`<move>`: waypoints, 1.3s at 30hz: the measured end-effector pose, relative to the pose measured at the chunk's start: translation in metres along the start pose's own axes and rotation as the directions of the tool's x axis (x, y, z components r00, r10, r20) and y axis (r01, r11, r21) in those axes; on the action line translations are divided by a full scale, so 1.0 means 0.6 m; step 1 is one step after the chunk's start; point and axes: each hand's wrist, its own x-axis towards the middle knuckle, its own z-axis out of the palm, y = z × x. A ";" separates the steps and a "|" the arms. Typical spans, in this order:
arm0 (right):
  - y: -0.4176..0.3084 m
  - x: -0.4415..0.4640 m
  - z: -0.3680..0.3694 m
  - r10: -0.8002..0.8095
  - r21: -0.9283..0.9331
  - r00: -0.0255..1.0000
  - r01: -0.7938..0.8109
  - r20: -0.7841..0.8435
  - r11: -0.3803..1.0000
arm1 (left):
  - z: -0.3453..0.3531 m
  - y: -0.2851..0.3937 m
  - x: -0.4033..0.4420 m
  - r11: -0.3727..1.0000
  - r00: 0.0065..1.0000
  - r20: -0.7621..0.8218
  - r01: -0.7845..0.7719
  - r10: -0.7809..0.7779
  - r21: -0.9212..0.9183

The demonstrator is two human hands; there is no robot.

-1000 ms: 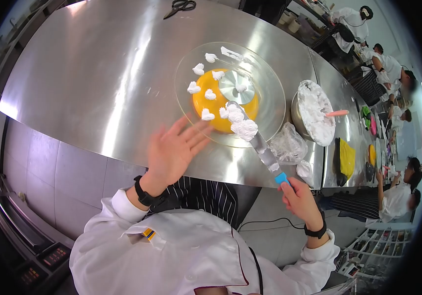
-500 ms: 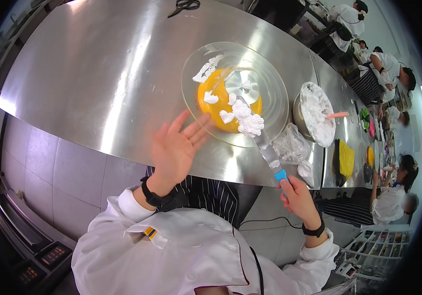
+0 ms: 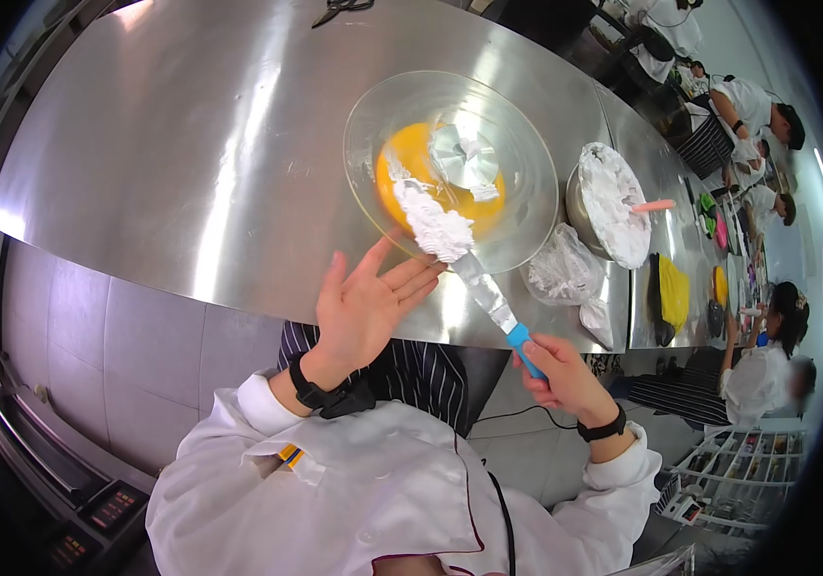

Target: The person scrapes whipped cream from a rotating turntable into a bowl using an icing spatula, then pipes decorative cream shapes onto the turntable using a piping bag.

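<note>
A clear glass cake turntable (image 3: 526, 192) with a yellow and silver base stands on the steel table. In my right hand (image 3: 561, 381) is a palette knife (image 3: 484, 290) with a blue handle, held by fingers wrapped around it. Its blade reaches over the near edge of the glass, loaded with a long heap of white cream (image 3: 438, 227). My left hand (image 3: 365, 312) is open, palm up, with its fingertips at the turntable's near rim. Whether they touch the glass I cannot tell.
Right of the turntable are a metal bowl of white cream (image 3: 609, 213) with a pink-handled tool and a crumpled plastic bag (image 3: 565, 267). Black scissors (image 3: 341, 10) lie at the far edge. A yellow cloth (image 3: 672, 294) lies farther right, near several other people.
The palette knife has shifted left, and the scattered cream patches now form one long heap along its blade. My left hand has moved right, to the turntable's near rim.
</note>
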 end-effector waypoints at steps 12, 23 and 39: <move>0.059 -0.078 -0.207 -0.454 -0.163 0.709 0.441 -0.539 0.882 | 0.022 -0.008 -0.001 0.992 0.998 -0.060 -0.003 0.011 0.124; 0.168 -0.074 -0.241 -0.822 -0.845 0.265 -0.345 -0.504 0.407 | 0.030 -0.014 0.002 0.982 0.993 -0.113 -0.023 0.045 0.186; 0.181 -0.177 -0.180 -0.506 -0.162 0.479 0.592 -0.717 0.790 | 0.029 0.035 0.009 0.983 0.998 -0.028 -0.047 0.053 0.179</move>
